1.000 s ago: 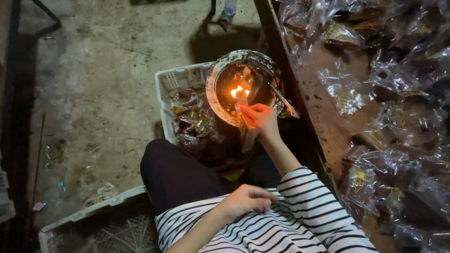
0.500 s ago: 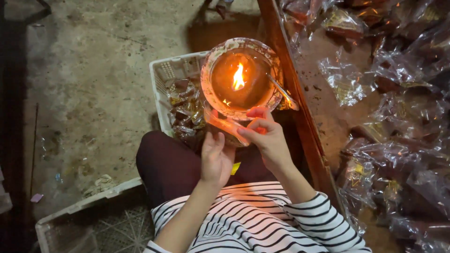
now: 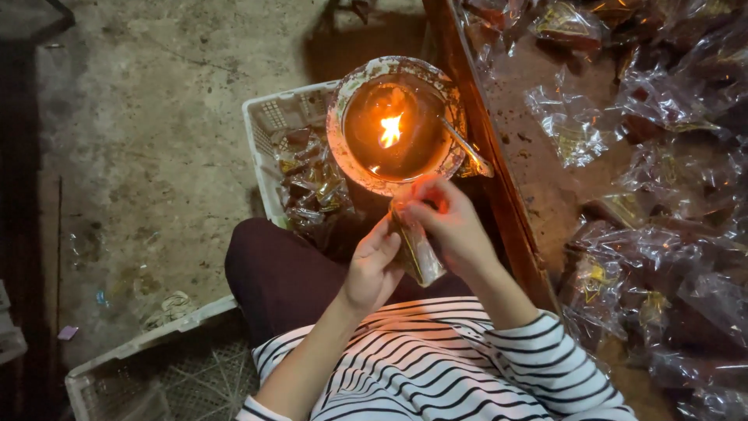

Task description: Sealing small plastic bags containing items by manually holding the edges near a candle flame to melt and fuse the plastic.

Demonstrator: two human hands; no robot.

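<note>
Both hands hold one small clear plastic packet [image 3: 417, 248] with dark filling, just below a round bowl [image 3: 341, 140] in which a flame [image 3: 390, 130] burns. My left hand [image 3: 372, 265] grips the packet's lower side. My right hand [image 3: 448, 222] pinches its top end, close to the bowl's rim. A metal spoon [image 3: 467, 148] leans on the bowl's right edge. I sit with a dark-trousered knee under the hands and wear a striped top.
A white plastic crate [image 3: 265, 148] with several filled packets stands behind the bowl. Another white crate [image 3: 148, 366] lies at the lower left on the concrete floor. A wooden table [image 3: 538, 187] on the right carries many clear packets [image 3: 662, 234].
My left hand rose from my lap to join the right hand. The packet came away from the flame, down towards my body, and both hands now hold it.
</note>
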